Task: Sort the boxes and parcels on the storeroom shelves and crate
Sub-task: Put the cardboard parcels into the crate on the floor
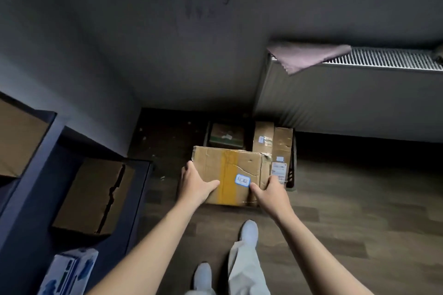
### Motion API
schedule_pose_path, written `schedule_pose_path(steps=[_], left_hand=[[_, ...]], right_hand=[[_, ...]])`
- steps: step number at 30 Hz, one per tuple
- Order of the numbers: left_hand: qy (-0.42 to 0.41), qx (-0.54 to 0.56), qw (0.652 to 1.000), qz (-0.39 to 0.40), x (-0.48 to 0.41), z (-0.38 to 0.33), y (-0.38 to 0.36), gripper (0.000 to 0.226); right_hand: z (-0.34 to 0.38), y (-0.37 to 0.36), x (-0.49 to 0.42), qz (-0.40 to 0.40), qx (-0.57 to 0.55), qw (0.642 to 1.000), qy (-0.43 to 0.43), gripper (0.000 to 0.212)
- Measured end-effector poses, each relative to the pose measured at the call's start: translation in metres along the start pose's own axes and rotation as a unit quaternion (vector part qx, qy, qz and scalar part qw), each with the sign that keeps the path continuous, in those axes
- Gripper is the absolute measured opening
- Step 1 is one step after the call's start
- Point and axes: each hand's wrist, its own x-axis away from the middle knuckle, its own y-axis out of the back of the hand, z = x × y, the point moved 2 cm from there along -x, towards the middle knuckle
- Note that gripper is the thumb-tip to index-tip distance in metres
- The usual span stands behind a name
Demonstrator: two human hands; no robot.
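A brown cardboard box (239, 165) with a yellow tape stripe and a small blue-edged label sits over a dark crate (291, 175) on the floor. My left hand (195, 184) grips the box's near left corner, thumb on top. My right hand (271, 190) grips its near right corner. Upright in the crate behind it stand two tall brown parcels (273, 143) with white labels, and a smaller box (226, 135) with green edging lies at the back left.
A dark shelf unit (31, 199) stands at the left with a torn cardboard box (96, 196) on a lower shelf, another box (16, 136) above, and a blue-and-white packet (69, 270) near the bottom. A radiator (359, 93) with a cloth (304, 55) lines the right wall. Wooden floor lies around my feet.
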Motion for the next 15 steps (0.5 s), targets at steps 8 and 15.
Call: schedule_pose_path(steps=[8, 15], left_hand=[[0.053, -0.041, 0.998, 0.005, -0.104, -0.005, -0.066, 0.073], [0.061, -0.025, 0.998, 0.022, -0.214, 0.025, -0.137, 0.068]], right_hand=[[-0.022, -0.030, -0.131, 0.050, -0.007, 0.998, -0.025, 0.036], [-0.057, -0.094, -0.239, 0.047, 0.015, 0.997, -0.056, 0.038]])
